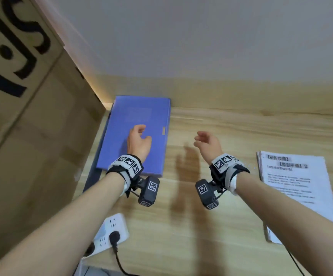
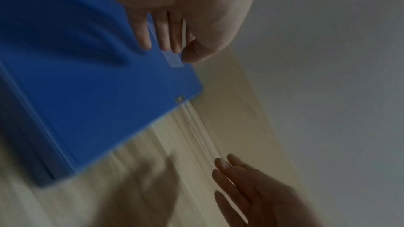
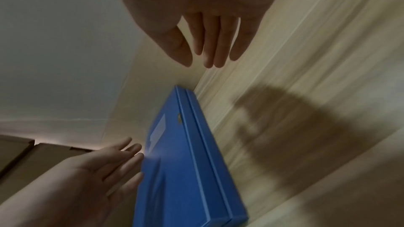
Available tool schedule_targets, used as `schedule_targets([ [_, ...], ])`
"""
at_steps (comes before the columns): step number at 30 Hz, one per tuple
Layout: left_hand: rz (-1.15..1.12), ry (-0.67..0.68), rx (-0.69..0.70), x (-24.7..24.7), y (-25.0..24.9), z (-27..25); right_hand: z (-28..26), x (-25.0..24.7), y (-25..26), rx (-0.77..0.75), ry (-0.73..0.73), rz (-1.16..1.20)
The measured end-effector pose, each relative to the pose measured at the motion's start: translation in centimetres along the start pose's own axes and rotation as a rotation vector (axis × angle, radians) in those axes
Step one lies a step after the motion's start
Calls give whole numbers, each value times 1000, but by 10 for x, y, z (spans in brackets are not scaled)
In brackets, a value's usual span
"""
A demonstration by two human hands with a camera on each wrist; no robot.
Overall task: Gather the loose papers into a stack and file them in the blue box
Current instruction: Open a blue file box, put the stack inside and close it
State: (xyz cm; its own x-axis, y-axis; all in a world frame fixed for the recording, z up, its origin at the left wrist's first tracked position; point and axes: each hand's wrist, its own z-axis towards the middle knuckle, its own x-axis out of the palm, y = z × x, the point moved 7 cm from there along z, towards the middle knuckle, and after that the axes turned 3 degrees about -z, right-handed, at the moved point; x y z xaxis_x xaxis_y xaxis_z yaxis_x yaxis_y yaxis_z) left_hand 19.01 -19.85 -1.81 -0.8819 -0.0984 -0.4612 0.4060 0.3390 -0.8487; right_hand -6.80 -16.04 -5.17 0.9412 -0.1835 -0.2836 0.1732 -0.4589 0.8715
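Blue box lies closed under the left hand, fingers relaxed, nothing held. Right hand equally empty, just beside the latch edge. Papers, stacked, well right. Lid should be opened first, box steadied.

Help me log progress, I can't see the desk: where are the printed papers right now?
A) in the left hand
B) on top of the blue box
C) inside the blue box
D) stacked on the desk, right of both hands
D: the papers lie stacked on the desk, right of both empty hands; the blue box is shut.
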Motion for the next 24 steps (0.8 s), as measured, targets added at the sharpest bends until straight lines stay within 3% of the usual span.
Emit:
schedule_targets([
  [5, 132, -90, -71, -61, 39, 31, 5, 72, 3, 65, 143, -76],
  [9, 177, -78, -256, -90, 75, 45, -2, 109, -4, 145, 263, -153],
  [13, 39, -36, -348, -89, 89, 43, -11, 129, -9, 141, 318, -156],
  [18, -152, -100, -305, -78, 71, 23, -21, 114, -9, 65, 291, -173],
  [24, -244, -47, -220, -42, 46, -13, -33, 56, -25, -16, 234, -209],
])
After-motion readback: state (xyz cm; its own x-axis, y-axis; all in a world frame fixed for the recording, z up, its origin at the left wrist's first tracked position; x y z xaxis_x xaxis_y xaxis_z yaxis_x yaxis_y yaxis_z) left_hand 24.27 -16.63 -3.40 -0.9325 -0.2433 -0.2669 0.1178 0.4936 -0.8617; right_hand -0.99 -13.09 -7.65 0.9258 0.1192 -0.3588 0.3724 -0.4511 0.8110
